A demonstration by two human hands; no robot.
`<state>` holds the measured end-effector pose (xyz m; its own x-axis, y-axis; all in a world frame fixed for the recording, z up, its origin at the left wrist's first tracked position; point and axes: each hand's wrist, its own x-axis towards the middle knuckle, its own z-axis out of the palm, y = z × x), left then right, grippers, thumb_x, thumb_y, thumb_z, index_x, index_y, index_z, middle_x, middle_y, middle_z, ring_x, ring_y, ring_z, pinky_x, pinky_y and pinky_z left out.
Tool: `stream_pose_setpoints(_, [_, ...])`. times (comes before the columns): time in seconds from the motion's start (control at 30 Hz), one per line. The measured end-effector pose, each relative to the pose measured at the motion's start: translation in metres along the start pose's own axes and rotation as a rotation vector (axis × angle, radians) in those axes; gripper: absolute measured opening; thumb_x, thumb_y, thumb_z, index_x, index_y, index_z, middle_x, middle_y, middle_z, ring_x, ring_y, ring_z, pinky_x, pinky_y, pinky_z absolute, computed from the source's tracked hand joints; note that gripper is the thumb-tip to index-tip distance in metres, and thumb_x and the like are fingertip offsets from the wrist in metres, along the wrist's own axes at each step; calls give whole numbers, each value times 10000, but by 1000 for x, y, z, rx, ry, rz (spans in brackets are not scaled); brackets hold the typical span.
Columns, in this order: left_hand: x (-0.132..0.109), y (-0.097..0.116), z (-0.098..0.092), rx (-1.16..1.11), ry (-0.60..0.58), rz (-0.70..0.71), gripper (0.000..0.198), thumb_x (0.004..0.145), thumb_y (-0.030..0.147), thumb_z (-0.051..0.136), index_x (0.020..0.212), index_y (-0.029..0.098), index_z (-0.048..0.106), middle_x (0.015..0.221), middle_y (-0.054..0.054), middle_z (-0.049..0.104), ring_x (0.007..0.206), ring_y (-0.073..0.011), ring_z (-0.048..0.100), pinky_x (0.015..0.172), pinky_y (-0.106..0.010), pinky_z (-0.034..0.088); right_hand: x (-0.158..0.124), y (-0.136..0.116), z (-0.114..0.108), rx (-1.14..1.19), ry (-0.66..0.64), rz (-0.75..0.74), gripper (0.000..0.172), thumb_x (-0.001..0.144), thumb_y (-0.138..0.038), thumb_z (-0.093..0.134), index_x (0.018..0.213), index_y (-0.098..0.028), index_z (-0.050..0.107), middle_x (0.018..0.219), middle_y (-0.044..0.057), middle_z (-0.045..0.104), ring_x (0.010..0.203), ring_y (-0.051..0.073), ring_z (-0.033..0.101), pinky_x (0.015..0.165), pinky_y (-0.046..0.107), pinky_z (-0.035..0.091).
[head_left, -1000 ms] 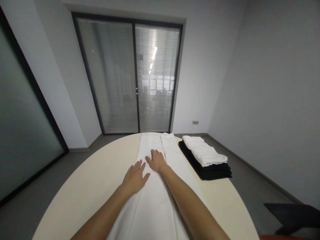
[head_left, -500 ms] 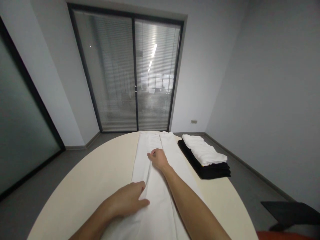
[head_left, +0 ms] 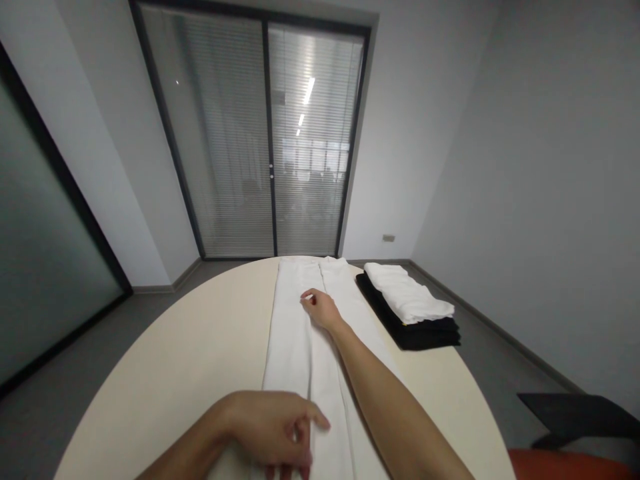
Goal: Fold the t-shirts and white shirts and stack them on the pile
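Observation:
A long white garment (head_left: 295,340), like trousers, lies flat down the middle of a cream round table (head_left: 190,347), its two legs side by side. My right hand (head_left: 320,308) reaches far out and pinches the cloth along the seam between the legs. Near the front edge, my left hand (head_left: 273,430) rests on the near part of the garment with its fingers curled around a fold of the cloth.
A folded white garment (head_left: 407,299) lies on a stack of folded black ones (head_left: 415,330) at the table's right. A glass door with blinds (head_left: 265,140) stands behind. A dark chair part (head_left: 580,413) and an orange edge (head_left: 570,465) show at lower right.
Both hands lay flat and open on the cloth. The left has drawn back toward me and curled; the right has slid farther out and closed into a pinch on the seam.

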<state>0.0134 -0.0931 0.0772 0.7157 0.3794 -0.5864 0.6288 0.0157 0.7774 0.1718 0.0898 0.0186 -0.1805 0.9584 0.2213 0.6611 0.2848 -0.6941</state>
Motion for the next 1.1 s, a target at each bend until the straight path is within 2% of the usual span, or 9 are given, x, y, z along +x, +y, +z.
stream_pose_setpoints(0.1, [-3,1,-1,143,-51,10,643,714,111,591,1348,223,606,896,-18,725,497,-88,555,493,-200,451,0,1,-1,-15,-24,-8,162,890,-286,607,989,-237,725,761,-22,706,715,139,617,686,245,390])
stream_pose_setpoints(0.2, [-10,7,1,338,110,91,555,675,79,586,1171,278,734,780,23,712,576,-112,578,549,-200,440,1,4,-1,-20,-38,-13,174,882,-280,623,1011,-230,729,776,-17,714,719,139,620,688,245,393])
stream_pose_setpoints(0.3, [-12,10,6,512,247,123,371,624,162,738,962,301,804,725,23,669,661,-151,593,577,-222,419,1,6,-1,-21,-39,-20,177,887,-284,619,1019,-234,726,783,-22,715,730,138,624,697,241,401])
stream_pose_setpoints(0.47, [-3,5,13,569,309,276,115,706,270,798,819,292,805,755,12,646,753,-159,602,668,-236,425,0,7,-1,-16,-36,-28,172,889,-284,615,1012,-239,727,786,-23,713,733,137,624,707,239,411])
stream_pose_setpoints(0.57, [3,3,15,527,270,332,127,726,301,803,852,281,800,704,36,635,651,-120,564,634,-219,407,0,8,0,-9,-37,-27,174,888,-287,616,1011,-235,726,787,-19,712,730,138,621,706,239,414])
stream_pose_setpoints(0.67, [9,5,18,526,221,316,172,718,217,793,880,273,796,606,68,572,544,-91,487,574,-206,370,0,9,0,6,-45,-33,179,895,-295,607,1016,-239,725,781,-22,710,721,135,615,696,234,414])
stream_pose_setpoints(0.77, [15,7,23,524,198,382,222,712,97,750,871,246,791,587,70,541,534,-83,467,564,-196,352,0,12,-1,22,-52,-50,178,896,-295,603,1010,-245,731,767,-29,700,709,129,606,689,228,410])
stream_pose_setpoints(0.9, [25,4,28,517,210,467,208,706,88,747,851,236,773,616,61,574,566,-93,487,576,-197,354,2,17,0,42,-58,-58,177,884,-293,611,992,-241,742,740,-28,685,685,126,591,670,226,403])
stream_pose_setpoints(1.1, [33,-1,29,550,122,541,186,686,21,665,627,187,608,583,63,508,538,-87,439,528,-202,314,8,15,1,78,-16,-38,225,851,-238,575,1003,-212,738,718,-28,669,648,116,574,617,208,392])
